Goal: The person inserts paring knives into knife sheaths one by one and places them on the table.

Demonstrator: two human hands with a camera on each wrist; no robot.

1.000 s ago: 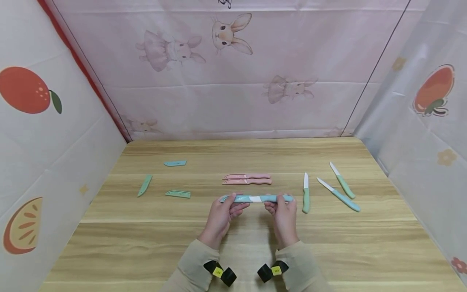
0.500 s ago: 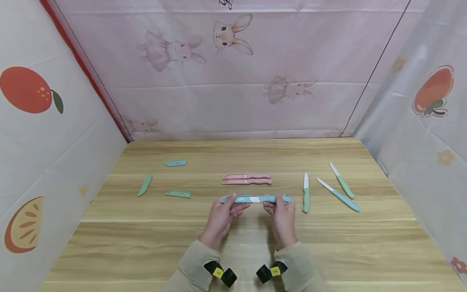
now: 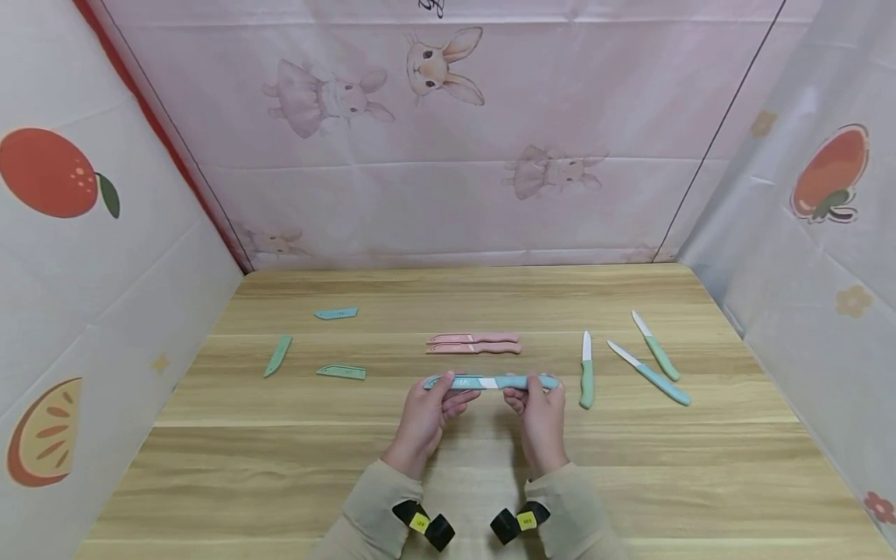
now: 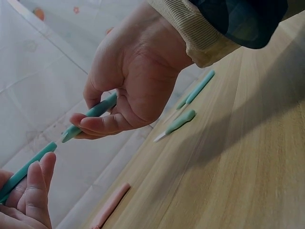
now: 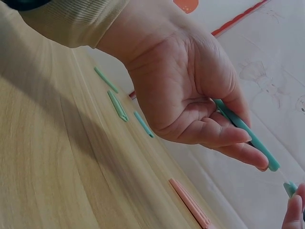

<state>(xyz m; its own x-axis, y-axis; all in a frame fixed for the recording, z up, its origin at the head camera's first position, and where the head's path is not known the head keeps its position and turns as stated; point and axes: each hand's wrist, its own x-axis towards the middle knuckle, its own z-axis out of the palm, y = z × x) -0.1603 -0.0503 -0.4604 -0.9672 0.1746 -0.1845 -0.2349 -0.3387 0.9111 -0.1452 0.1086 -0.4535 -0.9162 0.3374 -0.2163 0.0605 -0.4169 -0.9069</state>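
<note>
Paring knife (image 3: 509, 382): white blade (image 3: 489, 383) partly exposed | your left hand (image 3: 422, 412) pinches blue sheath (image 3: 467, 382) | your right hand (image 3: 544, 416) pinches blue handle (image 3: 518, 381)

We observe a knife (image 3: 516, 382) with a light-blue handle, gripped in the right hand (image 3: 545, 424), and a matching blue sheath (image 3: 467, 383), gripped in the left hand (image 3: 418, 424). Both lie crosswise in one line; the white blade (image 3: 488, 383) sits partly inside the sheath, and we see its bare stretch beside the handle.
</note>
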